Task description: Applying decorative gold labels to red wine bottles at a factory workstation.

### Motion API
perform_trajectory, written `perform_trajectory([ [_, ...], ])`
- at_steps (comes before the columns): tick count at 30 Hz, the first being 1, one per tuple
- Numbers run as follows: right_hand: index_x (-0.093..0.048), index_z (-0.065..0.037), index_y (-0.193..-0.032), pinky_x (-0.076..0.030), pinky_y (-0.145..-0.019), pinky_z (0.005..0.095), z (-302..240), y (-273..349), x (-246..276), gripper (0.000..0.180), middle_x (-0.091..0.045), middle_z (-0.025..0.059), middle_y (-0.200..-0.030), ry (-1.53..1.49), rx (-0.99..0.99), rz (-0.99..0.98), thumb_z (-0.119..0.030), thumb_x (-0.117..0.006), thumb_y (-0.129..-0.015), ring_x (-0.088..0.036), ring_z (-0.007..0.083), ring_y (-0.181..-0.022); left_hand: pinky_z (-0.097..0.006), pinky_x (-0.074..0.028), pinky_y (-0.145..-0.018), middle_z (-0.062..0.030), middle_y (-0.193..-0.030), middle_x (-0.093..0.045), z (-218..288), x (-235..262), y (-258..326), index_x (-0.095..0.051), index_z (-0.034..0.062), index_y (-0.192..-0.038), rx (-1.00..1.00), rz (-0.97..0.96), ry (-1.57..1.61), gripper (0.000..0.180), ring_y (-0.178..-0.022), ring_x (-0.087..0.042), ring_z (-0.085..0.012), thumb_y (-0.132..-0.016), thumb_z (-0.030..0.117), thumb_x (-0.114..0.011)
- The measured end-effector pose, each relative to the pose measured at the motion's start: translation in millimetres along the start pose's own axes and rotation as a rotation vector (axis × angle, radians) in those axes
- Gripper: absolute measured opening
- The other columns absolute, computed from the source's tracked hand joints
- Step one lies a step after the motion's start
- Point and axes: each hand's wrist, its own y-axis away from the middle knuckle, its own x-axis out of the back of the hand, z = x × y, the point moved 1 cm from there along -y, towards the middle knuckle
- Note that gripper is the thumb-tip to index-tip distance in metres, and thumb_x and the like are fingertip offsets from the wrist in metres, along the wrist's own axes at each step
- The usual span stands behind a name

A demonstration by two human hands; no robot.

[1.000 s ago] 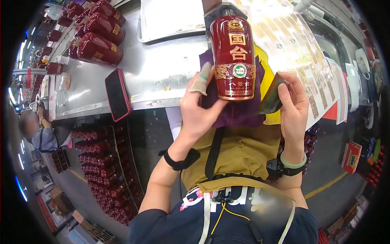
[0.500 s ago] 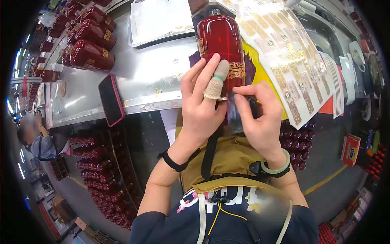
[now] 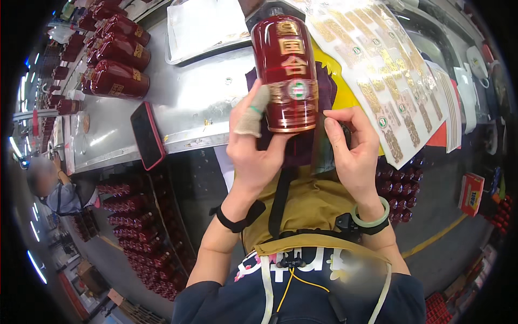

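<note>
A red glass bottle with gold characters and a gold band with a round green-and-white emblem lies on its back, neck pointing away. My left hand grips its lower left side, a cloth finger cot on one finger and the thumb by the base. Beside the bottle's lower right, my right hand pinches a dark flat strip, whose kind I cannot make out. A purple cloth shows under the bottle. To the right lies a sheet of gold stickers.
A phone in a red case lies at the metal table's front edge. Several red bottles lie at the far left, near a white-lined tray. More bottles stand below. Another person is at the left.
The bottle has turned so its gold characters and emblem face up. My left hand has shifted from over the bottle to its lower left side; the right hand still holds the strip.
</note>
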Motion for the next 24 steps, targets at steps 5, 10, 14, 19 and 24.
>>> perform_trajectory([
  [5,-0.07,0.003,-0.103,-0.049,-0.077,0.0284,2,1,2,0.01,-0.069,0.0082,-0.09,-0.028,-0.024,-0.004,-0.005,-0.069,-0.096,-0.063,0.0147,-0.083,-0.044,-0.046,-0.108,-0.0184,-0.14,-0.061,6,6,0,-0.063,-0.0009,-0.136,-0.129,-0.005,-0.249,0.072,-0.127,-0.058,-0.0355,-0.069,0.0,-0.088],
  [10,-0.07,0.003,-0.103,-0.048,-0.075,0.0276,0,2,-2,0.011,-0.069,0.0077,-0.089,-0.066,-0.015,0.004,-0.006,-0.069,-0.097,-0.062,0.0134,-0.082,-0.042,-0.047,-0.108,-0.0194,-0.138,-0.063,10,1,-11,-0.062,-0.0022,-0.136,-0.295,-0.038,-0.263,0.071,-0.128,-0.059,-0.0332,-0.07,0.002,-0.09],
  [14,-0.07,0.003,-0.103,-0.048,-0.074,0.0273,0,1,-2,0.011,-0.069,0.0075,-0.089,-0.065,-0.051,-0.009,-0.006,-0.069,-0.097,-0.062,0.0134,-0.081,-0.043,-0.047,-0.109,-0.0204,-0.139,-0.062,-12,4,7,-0.058,-0.0057,-0.139,0.088,-0.034,0.095,0.072,-0.127,-0.061,-0.0323,-0.073,-0.001,-0.087],
  [19,-0.07,0.002,-0.103,-0.048,-0.073,0.0274,-5,0,-1,0.011,-0.069,0.0076,-0.088,-0.048,-0.075,-0.037,-0.006,-0.069,-0.097,-0.061,0.0134,-0.08,-0.042,-0.046,-0.11,-0.0189,-0.138,-0.064,16,1,-9,-0.06,-0.0034,-0.138,-0.25,-0.04,-0.321,0.069,-0.128,-0.06,-0.0345,-0.073,-0.005,-0.083],
  [24,-0.07,0.003,-0.102,-0.048,-0.072,0.0282,-7,1,0,0.011,-0.069,0.0083,-0.088,-0.055,-0.106,-0.035,-0.006,-0.07,-0.096,-0.061,0.0141,-0.079,-0.042,-0.047,-0.11,-0.0204,-0.138,-0.065,3,6,0,-0.061,-0.0036,-0.138,-0.09,-0.018,-0.072,0.068,-0.13,-0.06,-0.036,-0.073,-0.005,-0.082],
])
